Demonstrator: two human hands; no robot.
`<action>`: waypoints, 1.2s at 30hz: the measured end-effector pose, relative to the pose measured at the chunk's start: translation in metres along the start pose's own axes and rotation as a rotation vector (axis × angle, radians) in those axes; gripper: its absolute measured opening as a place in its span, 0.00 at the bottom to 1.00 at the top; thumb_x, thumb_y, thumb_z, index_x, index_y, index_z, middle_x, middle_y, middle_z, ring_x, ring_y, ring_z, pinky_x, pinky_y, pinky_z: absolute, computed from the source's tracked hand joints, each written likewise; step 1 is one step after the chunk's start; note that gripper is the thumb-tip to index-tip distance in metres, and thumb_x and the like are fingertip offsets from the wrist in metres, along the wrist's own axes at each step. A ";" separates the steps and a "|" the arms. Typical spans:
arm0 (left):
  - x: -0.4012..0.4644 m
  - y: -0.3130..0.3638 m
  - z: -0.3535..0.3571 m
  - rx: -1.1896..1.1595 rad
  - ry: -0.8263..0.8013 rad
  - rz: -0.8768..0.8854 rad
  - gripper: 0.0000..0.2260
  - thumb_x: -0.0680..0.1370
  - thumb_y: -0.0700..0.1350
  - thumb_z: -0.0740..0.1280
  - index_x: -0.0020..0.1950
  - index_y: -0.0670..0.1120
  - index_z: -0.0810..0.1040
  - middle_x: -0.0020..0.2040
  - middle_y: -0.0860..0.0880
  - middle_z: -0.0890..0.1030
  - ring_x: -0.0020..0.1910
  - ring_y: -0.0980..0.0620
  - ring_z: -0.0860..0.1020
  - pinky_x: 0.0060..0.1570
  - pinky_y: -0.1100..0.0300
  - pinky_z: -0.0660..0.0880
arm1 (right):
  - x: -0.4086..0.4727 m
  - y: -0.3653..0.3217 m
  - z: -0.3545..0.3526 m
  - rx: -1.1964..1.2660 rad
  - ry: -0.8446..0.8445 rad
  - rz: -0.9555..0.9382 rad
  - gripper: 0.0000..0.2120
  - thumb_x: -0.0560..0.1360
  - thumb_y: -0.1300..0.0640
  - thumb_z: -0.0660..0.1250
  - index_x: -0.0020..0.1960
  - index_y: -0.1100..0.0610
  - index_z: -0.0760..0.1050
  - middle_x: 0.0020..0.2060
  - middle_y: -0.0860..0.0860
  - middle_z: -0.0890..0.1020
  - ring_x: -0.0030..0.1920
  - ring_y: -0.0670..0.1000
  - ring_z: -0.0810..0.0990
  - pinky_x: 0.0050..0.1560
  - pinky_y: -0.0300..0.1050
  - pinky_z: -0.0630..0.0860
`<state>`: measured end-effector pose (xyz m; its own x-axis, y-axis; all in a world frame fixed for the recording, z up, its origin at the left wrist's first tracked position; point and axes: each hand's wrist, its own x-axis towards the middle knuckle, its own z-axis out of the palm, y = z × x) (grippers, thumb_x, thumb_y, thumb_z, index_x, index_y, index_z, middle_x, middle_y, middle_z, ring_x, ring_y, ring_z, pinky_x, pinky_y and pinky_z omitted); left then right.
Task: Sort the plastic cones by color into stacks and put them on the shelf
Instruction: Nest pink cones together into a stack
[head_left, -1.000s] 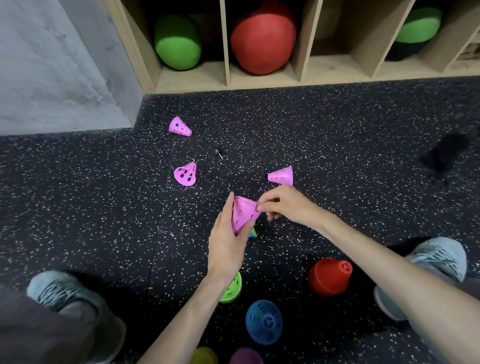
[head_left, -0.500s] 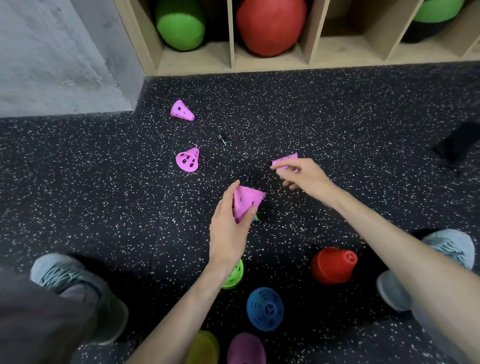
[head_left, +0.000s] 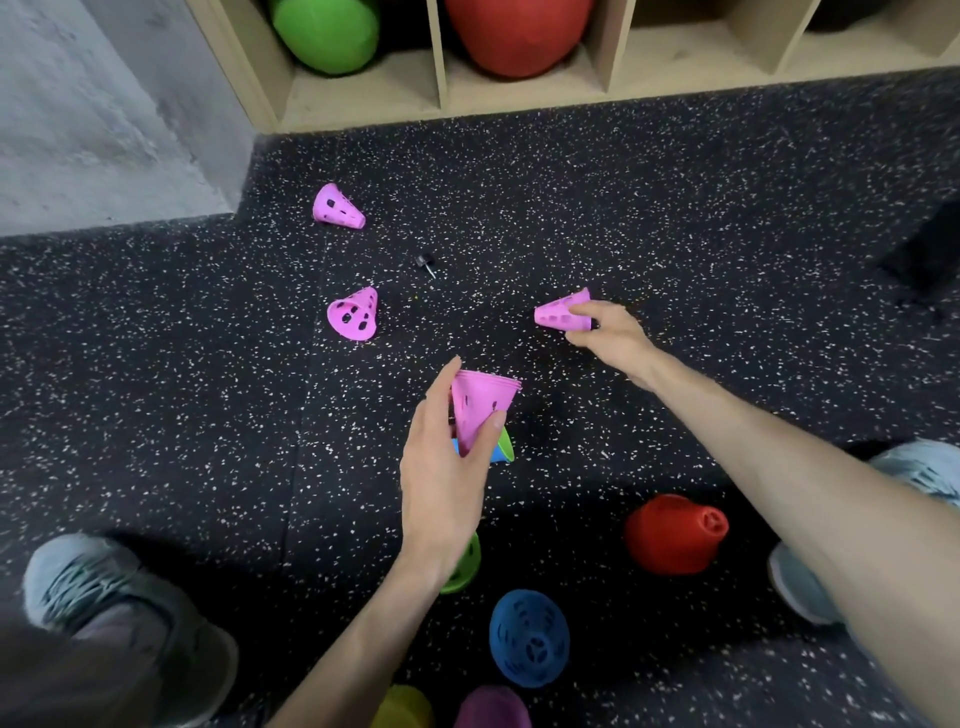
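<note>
my left hand (head_left: 447, 457) is wrapped round a nested pink stack (head_left: 480, 410), wide rims up, thumb on one wall and fingers (head_left: 494, 421) on the other; a bit of blue and green plastic shows just below it, can't tell what. my right hand (head_left: 605, 332) is closed on a single pink cone (head_left: 561, 312) lying on its side on the speckled floor (head_left: 675, 208), fingertips over the wall near the wide end. two more pink cones lie loose, the far one (head_left: 336, 207) near the shelf (head_left: 363, 104), the near one (head_left: 354, 314) well left of my right hand. judgement: thin perforated plastic, very light, springy rather than stiff, smooth enough to slide. a pinch at the rim or through a hole should hold; squeezing mid-wall likely flexes it. nesting needs the narrow tip lined up, else it jams crooked. red (head_left: 675, 532), blue (head_left: 530, 636) and green (head_left: 462, 566) cones wait near my feet.
</note>
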<state>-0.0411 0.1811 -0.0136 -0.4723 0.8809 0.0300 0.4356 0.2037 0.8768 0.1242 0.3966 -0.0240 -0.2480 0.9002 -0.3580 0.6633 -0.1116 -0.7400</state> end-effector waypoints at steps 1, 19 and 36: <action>0.001 0.000 0.001 -0.001 -0.007 -0.002 0.29 0.80 0.57 0.70 0.76 0.69 0.60 0.67 0.59 0.76 0.61 0.52 0.79 0.63 0.48 0.78 | 0.000 0.000 0.002 -0.004 0.023 0.002 0.24 0.80 0.61 0.67 0.75 0.54 0.70 0.77 0.52 0.67 0.73 0.53 0.69 0.69 0.42 0.63; 0.000 0.012 -0.008 -0.003 -0.065 -0.004 0.31 0.79 0.57 0.70 0.79 0.63 0.59 0.70 0.57 0.76 0.61 0.60 0.78 0.65 0.55 0.76 | -0.103 -0.105 0.007 0.002 0.026 -0.352 0.13 0.74 0.61 0.73 0.57 0.50 0.81 0.41 0.44 0.87 0.42 0.41 0.85 0.45 0.35 0.77; 0.016 0.033 -0.095 -0.043 -0.132 0.060 0.28 0.76 0.49 0.76 0.74 0.52 0.70 0.58 0.58 0.80 0.46 0.69 0.79 0.48 0.68 0.77 | -0.166 -0.131 0.041 0.068 -0.025 -0.392 0.13 0.73 0.63 0.73 0.54 0.50 0.80 0.38 0.46 0.87 0.41 0.44 0.84 0.48 0.44 0.78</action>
<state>-0.1068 0.1615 0.0610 -0.3408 0.9399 0.0218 0.4252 0.1334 0.8952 0.0497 0.2449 0.1089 -0.4911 0.8694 -0.0543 0.4670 0.2101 -0.8590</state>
